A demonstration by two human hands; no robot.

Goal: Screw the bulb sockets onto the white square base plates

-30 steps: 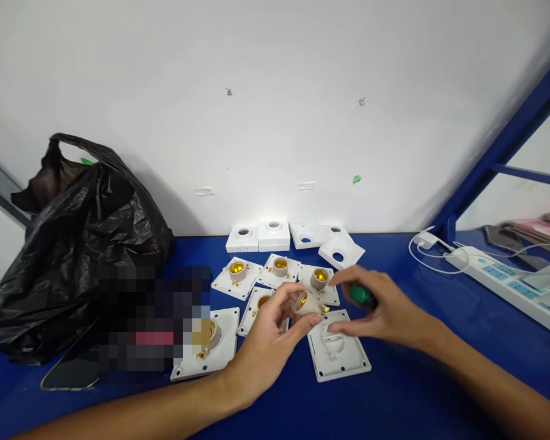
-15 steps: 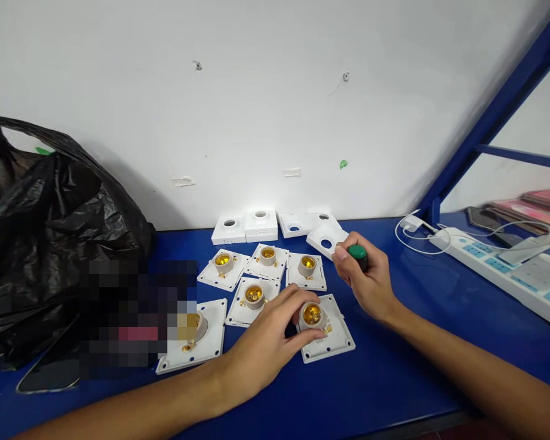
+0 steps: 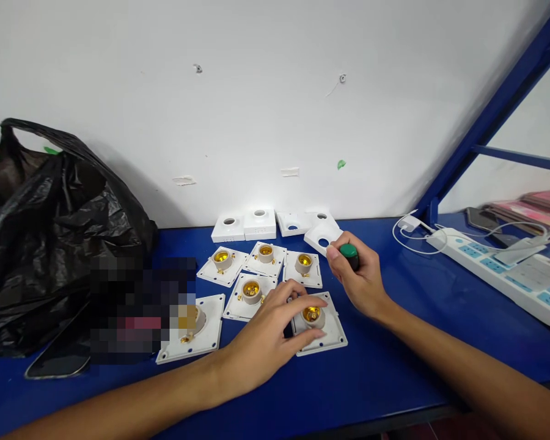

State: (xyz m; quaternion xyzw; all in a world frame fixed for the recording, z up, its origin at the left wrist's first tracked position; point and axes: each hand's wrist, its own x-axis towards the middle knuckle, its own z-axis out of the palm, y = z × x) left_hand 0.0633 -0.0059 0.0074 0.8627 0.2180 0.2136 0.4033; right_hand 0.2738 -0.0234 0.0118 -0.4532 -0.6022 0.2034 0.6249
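My left hand (image 3: 268,333) pinches a beige lamp socket (image 3: 312,315) with a brass inside, seated on a white square plate (image 3: 332,333) on the blue table (image 3: 385,373). My right hand (image 3: 360,278) is closed round a green-handled screwdriver (image 3: 349,253), held upright just right of and behind that plate. Several more white plates with sockets (image 3: 264,254) lie in a cluster behind my left hand.
White square covers with round holes (image 3: 259,223) sit against the wall. A black plastic bag (image 3: 50,238) fills the left side, with a phone (image 3: 55,363) in front of it. A white power strip (image 3: 499,269) with cables lies at the right beside a blue frame post (image 3: 486,116).
A second ago my left hand held the socket above the bare plate. It is now seated on the plate. My right hand pulled back and gripped the screwdriver upright.
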